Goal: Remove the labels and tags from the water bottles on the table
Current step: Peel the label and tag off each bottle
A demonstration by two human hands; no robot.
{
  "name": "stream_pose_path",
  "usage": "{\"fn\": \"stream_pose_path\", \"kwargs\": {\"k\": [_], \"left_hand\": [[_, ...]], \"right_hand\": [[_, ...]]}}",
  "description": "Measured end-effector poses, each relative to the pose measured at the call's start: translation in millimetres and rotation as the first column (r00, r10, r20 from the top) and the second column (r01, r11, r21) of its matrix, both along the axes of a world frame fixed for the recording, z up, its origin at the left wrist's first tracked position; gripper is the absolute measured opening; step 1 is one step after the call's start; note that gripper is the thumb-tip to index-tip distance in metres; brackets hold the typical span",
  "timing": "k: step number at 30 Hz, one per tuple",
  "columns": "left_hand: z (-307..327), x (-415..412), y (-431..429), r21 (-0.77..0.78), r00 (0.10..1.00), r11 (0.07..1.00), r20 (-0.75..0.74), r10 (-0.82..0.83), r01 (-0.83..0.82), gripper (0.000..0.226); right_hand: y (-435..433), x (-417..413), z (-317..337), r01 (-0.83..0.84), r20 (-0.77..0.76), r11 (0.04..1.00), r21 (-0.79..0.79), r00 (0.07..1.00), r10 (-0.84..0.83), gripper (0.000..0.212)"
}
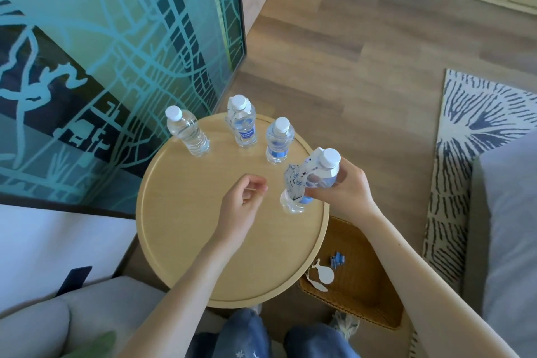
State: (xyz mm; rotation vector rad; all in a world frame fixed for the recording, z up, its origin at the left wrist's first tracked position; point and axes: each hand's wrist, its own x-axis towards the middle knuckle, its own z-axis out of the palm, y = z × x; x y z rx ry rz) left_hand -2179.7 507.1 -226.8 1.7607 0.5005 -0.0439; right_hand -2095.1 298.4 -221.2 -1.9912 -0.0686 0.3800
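Rightward, near the table's rim (316, 241), right hand (345, 186) clamped round the bottle (327, 173); left hand (241, 200) loose, empty, mid-table.

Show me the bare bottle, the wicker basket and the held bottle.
bare bottle (189, 134), head view, clear ribbed body.
wicker basket (370, 285), head view, bare woven floor.
held bottle (330, 158), head view, its white cap.

Your right hand (345, 186) grips 1 water bottle (294, 206) at 3 o'clock on the round table (203, 241), with a white paper tag (296, 183) hanging from its neck. Your left hand (241, 200) hovers near the centre, loosely curled, holding nothing. 3 more bottles stand upright: a bare bottle (189, 132) at 11 o'clock, a tagged bottle (244, 125) at 12, a blue-labelled bottle (279, 141) at 1. A wicker basket (363, 285) at 4 o'clock holds paper scraps.
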Motion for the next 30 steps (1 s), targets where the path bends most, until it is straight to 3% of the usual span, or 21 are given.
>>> {"fn": "stream_pose_path", "kwargs": {"k": [9,15,20,23,26,30], "left_hand": [[130.8,17.2,-39.4,-0.028,0.971,0.998,0.232,-0.056,0.064,0.005],[224.4,5.7,-74.5,0.012,0.893,0.982,0.414,-0.175,0.187,0.012],[268.3,-17.1,-117.9,0.126,0.848,0.957,0.443,-0.29,0.261,0.058],[275.7,-26.3,-142.9,0.217,0.835,0.932,0.42,-0.356,0.289,0.075],[278.1,-31.1,-162.0,0.228,0.843,0.936,0.415,-0.343,0.269,0.073],[281.4,-35.1,-179.3,0.231,0.841,0.946,0.441,-0.312,0.23,0.053]], "right_hand": [[-45.2,-19.5,152.6,0.046,0.112,0.984,0.171,0.991,-0.066,0.065],[-72.7,-46.9,218.6,0.035,0.211,0.957,0.286,0.973,-0.098,0.056],[-91.3,-78.2,242.0,-0.009,0.302,0.933,0.361,0.947,-0.107,0.048],[-101.6,-93.5,244.1,-0.023,0.328,0.926,0.376,0.938,-0.11,0.043],[-111.4,-103.8,244.1,-0.029,0.331,0.93,0.367,0.938,-0.102,0.046],[-123.9,-112.3,243.2,-0.033,0.339,0.932,0.36,0.936,-0.098,0.053]]}}
